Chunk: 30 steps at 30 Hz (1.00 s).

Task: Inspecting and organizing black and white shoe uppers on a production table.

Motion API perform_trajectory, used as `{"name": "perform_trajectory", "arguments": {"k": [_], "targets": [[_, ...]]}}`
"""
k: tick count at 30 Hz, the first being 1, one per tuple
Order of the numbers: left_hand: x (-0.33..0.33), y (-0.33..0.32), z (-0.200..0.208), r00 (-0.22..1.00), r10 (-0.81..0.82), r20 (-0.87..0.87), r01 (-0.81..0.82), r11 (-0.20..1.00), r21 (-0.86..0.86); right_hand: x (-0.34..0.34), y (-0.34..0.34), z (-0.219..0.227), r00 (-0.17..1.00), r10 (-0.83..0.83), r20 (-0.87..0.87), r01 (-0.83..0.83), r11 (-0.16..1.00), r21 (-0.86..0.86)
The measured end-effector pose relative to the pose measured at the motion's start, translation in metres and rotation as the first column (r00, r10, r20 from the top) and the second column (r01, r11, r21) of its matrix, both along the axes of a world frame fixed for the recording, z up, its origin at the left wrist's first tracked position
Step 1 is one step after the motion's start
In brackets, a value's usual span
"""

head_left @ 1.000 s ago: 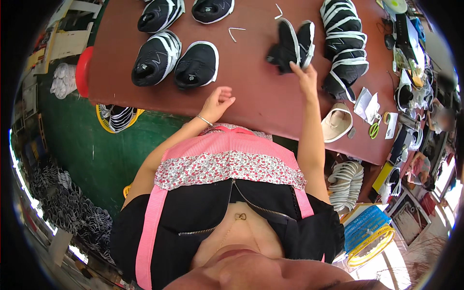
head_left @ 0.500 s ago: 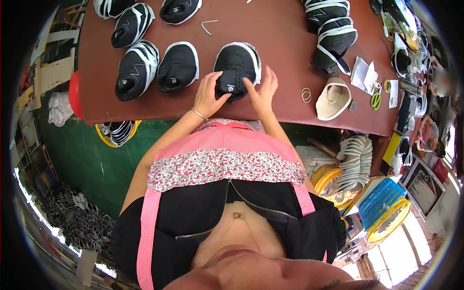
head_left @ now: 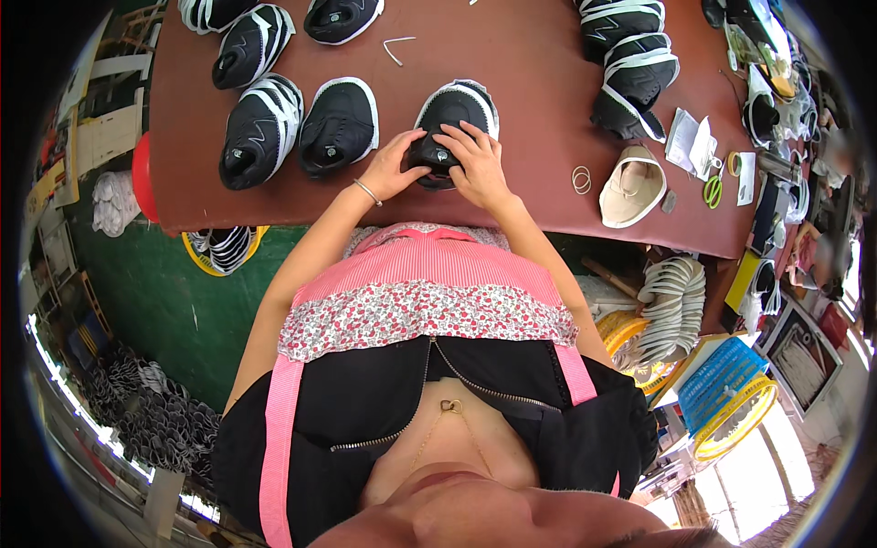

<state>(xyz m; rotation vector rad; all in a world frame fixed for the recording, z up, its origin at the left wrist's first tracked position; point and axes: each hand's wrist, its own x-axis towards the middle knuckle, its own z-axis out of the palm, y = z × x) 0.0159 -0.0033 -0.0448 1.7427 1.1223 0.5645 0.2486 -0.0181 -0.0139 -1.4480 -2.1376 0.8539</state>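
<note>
A black shoe upper (head_left: 449,112) with a white edge lies on the brown table, its toe pointing away from me. My left hand (head_left: 394,168) grips its near left side, thumb and fingers curved about the opening. Across the lacing area and tongue lie the fingers of my right hand (head_left: 478,166), with its thumb hidden from sight. Part of the tongue shows between both hands. Just to the left rests another black upper (head_left: 338,128), and beyond that a stack of black uppers (head_left: 262,133) with white edges.
Further black uppers (head_left: 630,78) are stacked at the far right. A beige shoe form (head_left: 632,186), rubber bands (head_left: 581,180), green-handled scissors (head_left: 713,190) and white papers (head_left: 687,137) lie near the right edge. A bent white strip (head_left: 394,53) lies beyond the middle.
My right hand has moved inward from beside the upper onto its lacing area. The left hand has shifted slightly along the side. The upper sits slightly further right.
</note>
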Motion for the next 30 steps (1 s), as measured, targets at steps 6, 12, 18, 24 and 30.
{"name": "perform_trajectory", "arguments": {"k": [6,12,18,24,30], "targets": [[-0.006,0.005,0.003,0.990,0.130,-0.064,-0.133,0.990,-0.049,0.003,0.004,0.002,1.000,0.021,-0.017,-0.022,1.000,-0.003],[0.017,0.004,0.022,0.923,0.378,-0.070,-0.358,0.911,0.205,0.009,0.015,0.010,0.981,0.181,0.073,-0.182,0.983,0.010],[0.023,0.008,0.052,0.969,0.232,-0.083,-0.193,0.923,0.334,0.000,0.007,0.034,0.960,0.044,-0.277,-0.047,0.999,-0.003],[0.014,-0.004,0.054,0.981,0.174,-0.085,-0.117,0.883,0.455,0.024,-0.016,-0.038,0.374,-0.839,-0.396,0.628,0.543,-0.557],[0.018,-0.023,0.059,0.958,0.062,-0.280,0.099,0.846,0.525,0.017,-0.020,-0.036,0.395,-0.873,-0.287,0.349,0.432,-0.832]]}}
